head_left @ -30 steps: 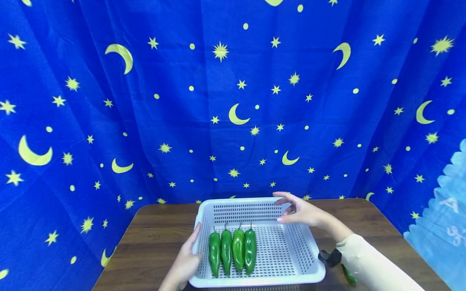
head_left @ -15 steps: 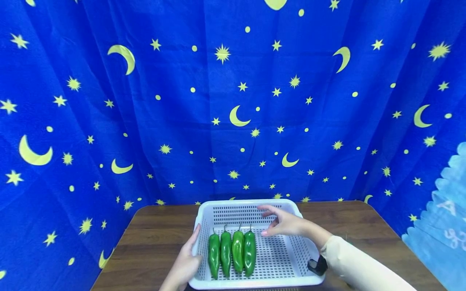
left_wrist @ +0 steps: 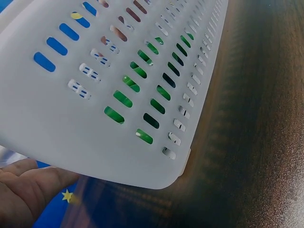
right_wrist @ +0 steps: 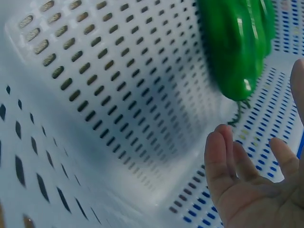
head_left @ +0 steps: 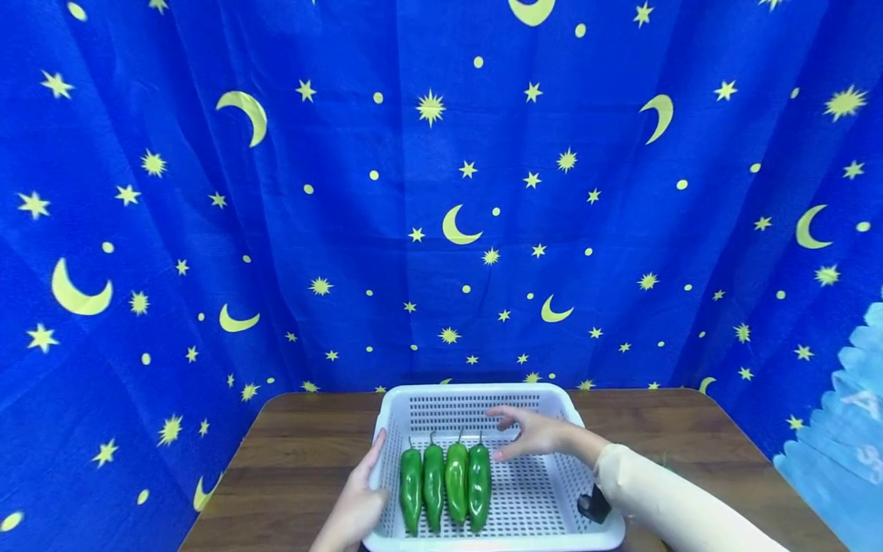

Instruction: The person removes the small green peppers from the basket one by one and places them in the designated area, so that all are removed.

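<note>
A white perforated plastic basket stands on the table, and several long green chili peppers lie side by side in its left half, stems toward the back. My left hand holds the basket's left rim; in the left wrist view its fingers show by the basket's outer wall. Over the basket floor, my right hand has its fingers spread and nothing between them. Its fingertips come close to the rightmost pepper. The right wrist view shows that hand near the stem ends of the peppers.
The brown wooden table extends to both sides of the basket. A blue curtain with moons and stars hangs behind it. A light blue scalloped cloth is at the right. A black wrist camera overlaps the basket's right side.
My right hand has moved left from the basket's back right corner and lowered toward the peppers. The left hand stays at the left rim, and the peppers keep their places.
</note>
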Available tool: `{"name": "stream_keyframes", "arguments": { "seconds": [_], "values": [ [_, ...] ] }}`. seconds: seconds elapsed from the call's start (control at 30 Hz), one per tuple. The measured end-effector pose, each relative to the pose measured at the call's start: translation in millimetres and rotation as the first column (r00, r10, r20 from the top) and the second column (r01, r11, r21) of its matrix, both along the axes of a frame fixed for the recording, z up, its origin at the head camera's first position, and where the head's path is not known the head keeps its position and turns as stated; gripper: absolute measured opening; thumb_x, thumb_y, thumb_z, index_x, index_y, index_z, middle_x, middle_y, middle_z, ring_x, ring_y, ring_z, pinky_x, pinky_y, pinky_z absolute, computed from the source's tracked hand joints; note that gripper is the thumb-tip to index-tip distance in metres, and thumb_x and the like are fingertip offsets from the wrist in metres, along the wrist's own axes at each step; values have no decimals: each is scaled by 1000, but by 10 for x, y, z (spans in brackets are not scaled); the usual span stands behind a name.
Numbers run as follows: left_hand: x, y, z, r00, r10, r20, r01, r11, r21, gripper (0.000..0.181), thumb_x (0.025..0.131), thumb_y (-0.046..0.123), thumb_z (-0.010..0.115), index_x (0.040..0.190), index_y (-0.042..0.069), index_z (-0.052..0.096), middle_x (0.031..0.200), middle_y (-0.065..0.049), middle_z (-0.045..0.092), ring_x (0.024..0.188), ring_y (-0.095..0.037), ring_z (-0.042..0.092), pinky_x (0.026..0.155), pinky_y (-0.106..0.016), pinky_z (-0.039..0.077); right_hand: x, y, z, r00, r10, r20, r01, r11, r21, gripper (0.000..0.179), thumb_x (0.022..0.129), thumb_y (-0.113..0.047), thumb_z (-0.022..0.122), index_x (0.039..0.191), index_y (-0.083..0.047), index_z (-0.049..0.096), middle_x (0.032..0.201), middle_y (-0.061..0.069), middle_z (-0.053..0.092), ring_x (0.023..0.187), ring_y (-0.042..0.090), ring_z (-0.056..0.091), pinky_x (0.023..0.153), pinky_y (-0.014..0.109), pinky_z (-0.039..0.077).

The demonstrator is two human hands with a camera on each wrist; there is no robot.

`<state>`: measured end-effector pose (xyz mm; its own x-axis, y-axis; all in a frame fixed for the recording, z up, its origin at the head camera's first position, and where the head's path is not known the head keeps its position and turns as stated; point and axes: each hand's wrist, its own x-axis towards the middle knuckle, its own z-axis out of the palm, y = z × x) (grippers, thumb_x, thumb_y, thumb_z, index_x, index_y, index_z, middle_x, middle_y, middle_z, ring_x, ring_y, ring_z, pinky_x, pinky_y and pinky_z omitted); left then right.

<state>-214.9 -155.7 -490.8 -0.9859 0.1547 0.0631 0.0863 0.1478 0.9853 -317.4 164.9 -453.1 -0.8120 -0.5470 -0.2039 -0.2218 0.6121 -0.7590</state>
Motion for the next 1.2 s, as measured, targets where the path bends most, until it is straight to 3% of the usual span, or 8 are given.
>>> {"name": "stream_keyframes", "arguments": {
  "seconds": [0.3, 0.57, 0.93, 1.2],
  "values": [
    [19, 10, 22, 1000, 0, -14, 0, 1000, 13, 97, 72, -17, 46, 160, 9, 12, 159, -34, 15, 137, -58, 34, 105, -64, 44, 50, -111, -164, 999, -20, 32, 18, 998, 56, 88, 74, -32, 85, 149, -20, 41, 132, 18, 57, 116, 37, 59, 99, 64, 49],
    [15, -1, 20, 1000, -11, -12, 11, 1000, 13, 97, 74, -16, 46, 160, 10, 11, 159, -35, 14, 135, -59, 35, 102, -65, 47, 93, -220, -255, 999, -32, 0, 32, 998, 52, 94, 71, -32, 86, 151, -15, 39, 129, 15, 59, 120, 38, 56, 102, 64, 46],
    [19, 14, 20, 1000, -13, -9, 14, 1000, 24, 96, 74, -16, 46, 160, 10, 11, 159, -35, 15, 136, -59, 34, 103, -63, 47, 71, -301, -365, 999, -20, -44, 23, 998, 52, 83, 67, -30, 89, 138, -7, 54, 128, 10, 60, 121, 33, 55, 110, 66, 38],
    [17, 12, 34, 1000, -13, -8, 13, 1000, 15, 96, 74, -16, 46, 160, 10, 11, 159, -34, 14, 137, -58, 33, 104, -63, 46, 29, -327, -383, 1000, 19, -15, -18, 999, 29, 76, 68, -24, 89, 133, -3, 56, 122, 5, 65, 112, 24, 61, 110, 59, 43]
  ]
}}
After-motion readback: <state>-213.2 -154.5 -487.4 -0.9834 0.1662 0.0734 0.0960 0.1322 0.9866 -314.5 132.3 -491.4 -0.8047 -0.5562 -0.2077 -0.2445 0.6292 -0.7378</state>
